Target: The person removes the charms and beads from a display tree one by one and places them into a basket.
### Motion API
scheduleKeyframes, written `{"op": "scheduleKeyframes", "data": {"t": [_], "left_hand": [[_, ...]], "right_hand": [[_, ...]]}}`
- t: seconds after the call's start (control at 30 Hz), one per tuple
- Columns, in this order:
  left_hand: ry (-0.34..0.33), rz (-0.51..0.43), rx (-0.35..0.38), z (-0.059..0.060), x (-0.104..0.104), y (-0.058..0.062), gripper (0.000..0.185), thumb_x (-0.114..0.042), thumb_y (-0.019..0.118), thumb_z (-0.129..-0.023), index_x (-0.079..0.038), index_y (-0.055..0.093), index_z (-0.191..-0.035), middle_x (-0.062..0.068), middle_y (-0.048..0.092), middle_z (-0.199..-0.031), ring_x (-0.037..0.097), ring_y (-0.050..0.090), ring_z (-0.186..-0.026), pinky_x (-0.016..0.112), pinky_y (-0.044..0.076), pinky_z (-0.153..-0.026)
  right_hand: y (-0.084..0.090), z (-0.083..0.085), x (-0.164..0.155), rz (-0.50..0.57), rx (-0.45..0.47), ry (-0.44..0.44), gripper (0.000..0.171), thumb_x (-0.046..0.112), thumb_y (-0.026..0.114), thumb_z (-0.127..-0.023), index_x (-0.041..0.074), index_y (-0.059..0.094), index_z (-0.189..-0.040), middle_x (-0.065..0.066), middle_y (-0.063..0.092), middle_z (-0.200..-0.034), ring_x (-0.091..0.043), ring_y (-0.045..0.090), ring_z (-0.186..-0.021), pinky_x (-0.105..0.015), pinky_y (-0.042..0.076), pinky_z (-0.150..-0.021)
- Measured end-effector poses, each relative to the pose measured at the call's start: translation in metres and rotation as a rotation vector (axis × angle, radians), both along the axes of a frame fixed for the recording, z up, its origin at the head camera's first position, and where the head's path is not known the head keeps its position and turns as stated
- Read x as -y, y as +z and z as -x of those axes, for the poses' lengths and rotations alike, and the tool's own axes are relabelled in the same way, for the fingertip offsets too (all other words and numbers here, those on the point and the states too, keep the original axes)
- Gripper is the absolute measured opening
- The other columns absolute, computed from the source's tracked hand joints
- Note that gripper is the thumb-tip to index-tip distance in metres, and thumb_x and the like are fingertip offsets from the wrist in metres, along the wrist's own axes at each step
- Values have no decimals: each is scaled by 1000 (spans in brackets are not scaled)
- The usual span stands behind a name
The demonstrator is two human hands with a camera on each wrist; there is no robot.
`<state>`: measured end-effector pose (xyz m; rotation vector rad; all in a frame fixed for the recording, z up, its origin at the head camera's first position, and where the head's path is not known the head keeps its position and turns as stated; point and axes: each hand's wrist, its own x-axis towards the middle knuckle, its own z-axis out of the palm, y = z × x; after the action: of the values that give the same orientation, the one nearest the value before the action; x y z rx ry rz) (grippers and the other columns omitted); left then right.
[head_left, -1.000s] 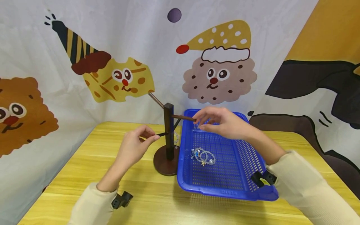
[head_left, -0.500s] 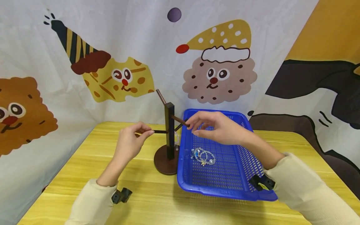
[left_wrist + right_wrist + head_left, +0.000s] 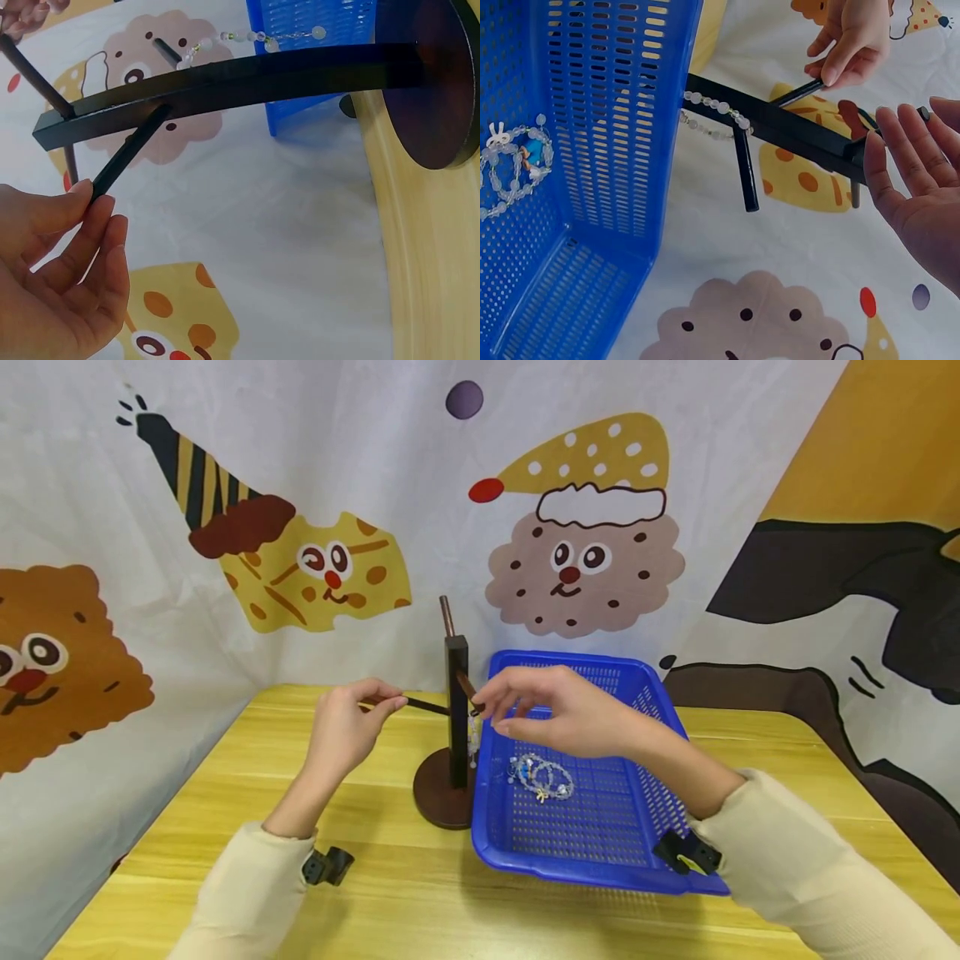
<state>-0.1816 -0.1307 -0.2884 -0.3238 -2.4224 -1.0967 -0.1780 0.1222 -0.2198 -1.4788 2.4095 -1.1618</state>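
A dark wooden bracelet stand (image 3: 457, 727) with several pegs stands upright on its round base, left of a blue basket (image 3: 585, 878). My left hand (image 3: 348, 722) pinches the end of a lower peg (image 3: 131, 150) between thumb and fingertips. At the end of an upper peg (image 3: 465, 683), the fingers of my right hand (image 3: 562, 710) touch the wood; in the right wrist view they are fairly straight, with the thumb apart. A clear beaded bracelet (image 3: 718, 107) hangs from another peg (image 3: 746, 172), beside the basket wall. Several similar bracelets (image 3: 543, 777) lie inside the basket.
Everything stands on a wood-grain table (image 3: 375, 893). Behind it hangs a white cloth (image 3: 420, 468) printed with cartoon food figures. The basket's left rim sits right by the stand's base.
The stand has turned clockwise as seen from above. The peg by my right hand has swung towards me, that hand moving left and slightly down. My left hand has shifted slightly left and up.
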Motion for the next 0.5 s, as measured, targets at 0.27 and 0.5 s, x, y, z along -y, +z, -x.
{"op": "scheduleKeyframes", "data": {"t": [0.27,0.5], "left_hand": [[-1,26,1,7,2,2,11,-11,65,-85,-2,72,-86,11,68,-81,24,62,-73,39,48,-63],[-14,20,30,14,5,2,12,-9,63,-86,-1,71,-90,13,68,-86,27,63,-78,41,48,-66]], "right_hand": [[-1,-1,10,-29,-24,27,32,-3,57,-86,3,56,-117,-4,63,-102,-13,61,-91,-29,49,-76],[0,-5,22,-42,-17,32,34,-1,57,-86,3,54,-120,-3,61,-104,-9,58,-89,-26,48,-77]]}}
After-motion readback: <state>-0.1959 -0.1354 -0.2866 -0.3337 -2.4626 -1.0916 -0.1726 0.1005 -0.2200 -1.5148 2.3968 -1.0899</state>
